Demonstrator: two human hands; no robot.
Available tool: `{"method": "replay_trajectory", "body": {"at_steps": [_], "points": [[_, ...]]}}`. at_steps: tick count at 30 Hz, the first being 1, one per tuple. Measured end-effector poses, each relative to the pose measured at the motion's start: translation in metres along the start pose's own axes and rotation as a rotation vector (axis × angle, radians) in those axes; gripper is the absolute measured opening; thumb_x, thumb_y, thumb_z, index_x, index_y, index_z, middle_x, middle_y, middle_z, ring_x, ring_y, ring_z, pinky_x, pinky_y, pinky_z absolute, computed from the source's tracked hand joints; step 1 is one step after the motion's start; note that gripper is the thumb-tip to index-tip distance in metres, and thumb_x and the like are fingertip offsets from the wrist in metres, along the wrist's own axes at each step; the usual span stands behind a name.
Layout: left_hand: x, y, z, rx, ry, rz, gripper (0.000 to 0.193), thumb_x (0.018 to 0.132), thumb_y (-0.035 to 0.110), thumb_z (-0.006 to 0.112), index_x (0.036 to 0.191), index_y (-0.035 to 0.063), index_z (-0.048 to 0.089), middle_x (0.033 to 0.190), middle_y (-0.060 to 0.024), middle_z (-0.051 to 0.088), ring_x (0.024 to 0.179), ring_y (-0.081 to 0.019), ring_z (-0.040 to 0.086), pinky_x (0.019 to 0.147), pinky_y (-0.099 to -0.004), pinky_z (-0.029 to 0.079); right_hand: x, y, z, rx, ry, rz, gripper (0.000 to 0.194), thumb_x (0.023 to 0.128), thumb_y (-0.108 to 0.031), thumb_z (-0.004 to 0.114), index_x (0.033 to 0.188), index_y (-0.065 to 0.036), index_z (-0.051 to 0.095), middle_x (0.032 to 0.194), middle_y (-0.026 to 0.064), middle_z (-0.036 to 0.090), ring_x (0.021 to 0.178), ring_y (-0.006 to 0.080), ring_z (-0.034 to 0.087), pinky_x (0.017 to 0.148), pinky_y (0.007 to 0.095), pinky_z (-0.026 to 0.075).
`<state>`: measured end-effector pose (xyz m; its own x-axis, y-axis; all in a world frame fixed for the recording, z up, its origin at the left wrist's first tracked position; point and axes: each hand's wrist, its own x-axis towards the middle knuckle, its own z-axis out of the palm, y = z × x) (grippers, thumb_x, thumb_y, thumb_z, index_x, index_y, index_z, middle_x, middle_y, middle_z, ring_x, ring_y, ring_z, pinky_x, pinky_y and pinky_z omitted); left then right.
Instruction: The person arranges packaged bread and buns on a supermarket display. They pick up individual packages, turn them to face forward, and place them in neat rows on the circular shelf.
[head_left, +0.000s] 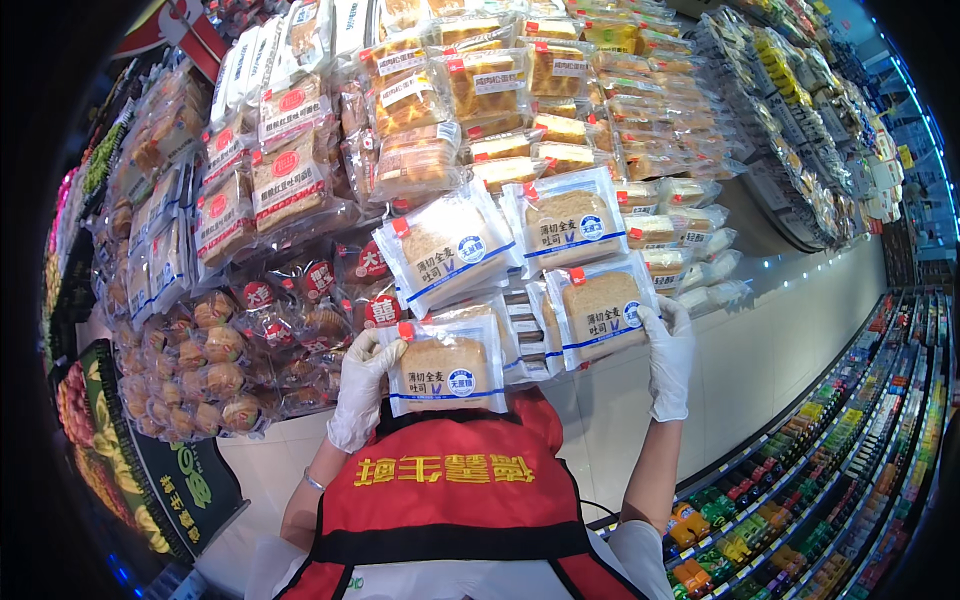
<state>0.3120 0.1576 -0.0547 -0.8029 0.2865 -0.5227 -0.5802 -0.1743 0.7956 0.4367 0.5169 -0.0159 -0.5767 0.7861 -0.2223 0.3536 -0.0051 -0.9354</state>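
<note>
In a white glove, my left hand (365, 386) pinches the upper left corner of a clear packet of sliced bread (448, 375) with a blue stripe. My right hand (667, 352), gloved too, grips the right edge of a similar bread packet (606, 311). Two more such packets lie just beyond, an upper left one (450, 247) tilted and an upper right one (564, 223). Beneath and between them other bread packets stand stacked, partly hidden. My red apron (442, 480) is close below the packets.
Packaged toast (289, 184) and round wrapped buns (225, 345) fill the display's left side. Wrapped cakes (487, 82) are piled at the back. Another display of packaged goods (795, 120) stands at the upper right. Shelves of bottled drinks (787, 480) curve along the right, beyond the tiled floor (742, 367).
</note>
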Motion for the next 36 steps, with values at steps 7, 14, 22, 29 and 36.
{"method": "replay_trajectory", "body": {"at_steps": [7,14,22,29,36], "points": [[-0.003,0.001,0.016,0.055,-0.053,-0.116,0.034,0.095,0.018,0.065,0.125,0.0046,0.058,0.110,-0.0016,0.066,0.097,-0.0081,0.061,0.085,-0.0254,0.050,0.005,-0.004,-0.002,-0.226,-0.181,-0.015,0.049,0.083,-0.025,0.077,0.119,0.006,0.063,0.106,0.0087,0.063,0.088,0.0123,0.058,0.078,0.0265,0.048],[-0.010,0.005,0.022,-0.062,-0.079,-0.124,0.035,0.090,0.011,0.070,0.122,0.0042,0.058,0.109,-0.0028,0.066,0.095,-0.0105,0.063,0.084,-0.0274,0.052,-0.002,-0.014,-0.004,-0.140,-0.287,0.128,0.041,0.078,-0.022,0.080,0.111,0.000,0.068,0.093,0.0010,0.062,0.082,0.0091,0.056,0.074,0.0250,0.046],[-0.020,-0.004,0.006,-0.097,-0.052,0.054,0.032,0.086,0.009,0.072,0.115,0.0058,0.059,0.105,-0.0006,0.063,0.099,-0.0103,0.059,0.089,-0.0280,0.046,-0.015,-0.023,-0.007,0.003,-0.200,0.087,0.028,0.078,-0.011,0.077,0.103,-0.002,0.066,0.088,0.0003,0.063,0.080,0.0071,0.057,0.073,0.0233,0.046],[-0.028,0.008,-0.015,-0.083,0.017,0.217,0.034,0.090,0.017,0.067,0.121,0.0056,0.058,0.116,-0.0033,0.060,0.108,-0.0128,0.056,0.097,-0.0297,0.042,-0.004,-0.011,-0.068,0.486,-0.100,-0.022,0.042,0.086,-0.010,0.069,0.125,0.001,0.057,0.108,0.0071,0.066,0.095,0.0134,0.064,0.085,0.0268,0.051],[-0.027,0.017,-0.068,-0.594,-0.090,0.096,0.044,0.102,0.030,0.052,0.136,0.0032,0.047,0.129,-0.0133,0.059,0.114,-0.0238,0.062,0.097,-0.0411,0.053,-0.001,0.017,-0.136,0.987,-0.195,-0.088,0.058,0.094,-0.014,0.061,0.144,0.001,0.037,0.143,0.0150,0.048,0.129,0.0267,0.050,0.112,0.0386,0.039]]}}
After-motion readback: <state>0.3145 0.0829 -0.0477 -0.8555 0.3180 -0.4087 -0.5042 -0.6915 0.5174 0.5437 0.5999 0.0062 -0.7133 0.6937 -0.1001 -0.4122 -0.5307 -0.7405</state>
